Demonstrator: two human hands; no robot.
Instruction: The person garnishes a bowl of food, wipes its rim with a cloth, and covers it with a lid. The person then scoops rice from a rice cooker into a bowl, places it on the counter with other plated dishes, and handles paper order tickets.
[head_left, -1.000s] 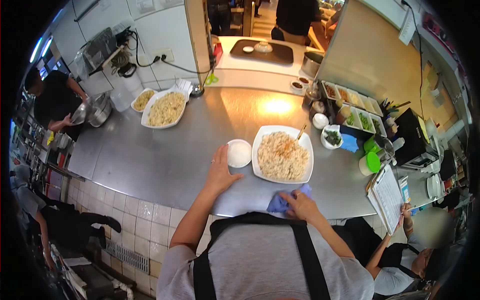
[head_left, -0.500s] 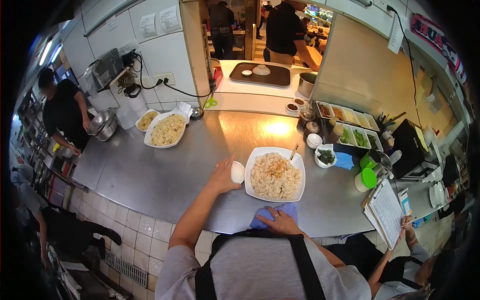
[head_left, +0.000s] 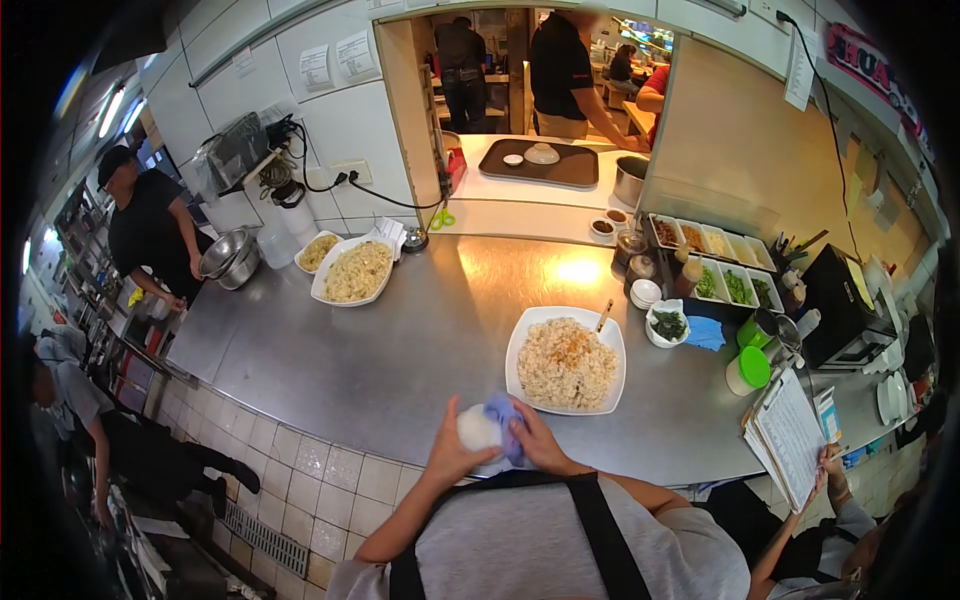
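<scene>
My left hand (head_left: 452, 452) holds a small white bowl (head_left: 477, 428) close to my chest, just off the front edge of the steel counter (head_left: 400, 340). My right hand (head_left: 535, 445) presses a blue cloth (head_left: 503, 415) against the bowl. A square white plate of fried rice (head_left: 566, 362) with a wooden-handled utensil stuck in it sits on the counter just beyond my hands.
Another plate of rice (head_left: 355, 270) and a smaller dish (head_left: 317, 252) stand at the far left of the counter. Condiment trays (head_left: 715, 262), a small herb bowl (head_left: 667, 323) and green-lidded tubs (head_left: 748, 368) line the right. People stand at left, behind the pass window, and lower right holding a clipboard (head_left: 792, 438).
My left hand lifted the small white bowl off the counter and drew it toward me. My right hand brought the blue cloth up from the counter edge onto the bowl.
</scene>
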